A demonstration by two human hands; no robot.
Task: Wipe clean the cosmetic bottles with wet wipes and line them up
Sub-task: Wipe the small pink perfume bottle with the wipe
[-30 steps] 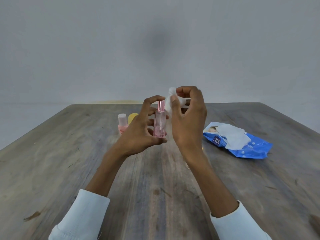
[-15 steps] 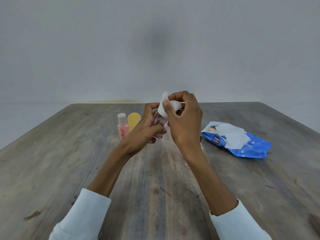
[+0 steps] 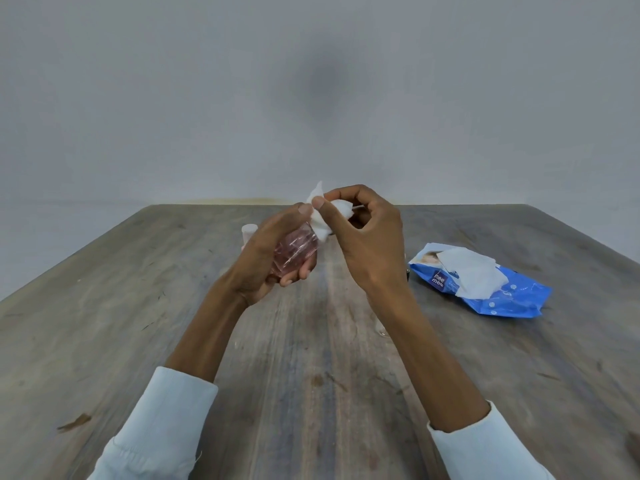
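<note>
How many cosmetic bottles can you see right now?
2. A pink bottle is held in the left hand, being wiped. Another bottle's pale cap peeks out behind that hand. More may be hidden behind the hands.

Single head-worn wide-angle view, no second view to overlap. Looks forward and down from person's own position, along grey wooden table (image 3: 311, 375) toward plain wall (image 3: 311, 81). Wall fills upper part of frame, table lower part, far table edge just above mid-height. Both forearms enter from bottom corners; left hand (image 3: 273, 258) and right hand (image 3: 367, 237) meet near centre, close to lens. Blue wipes pack (image 3: 502, 296) right of centre, farther off. Straight edges possibly bowed by lens.
</note>
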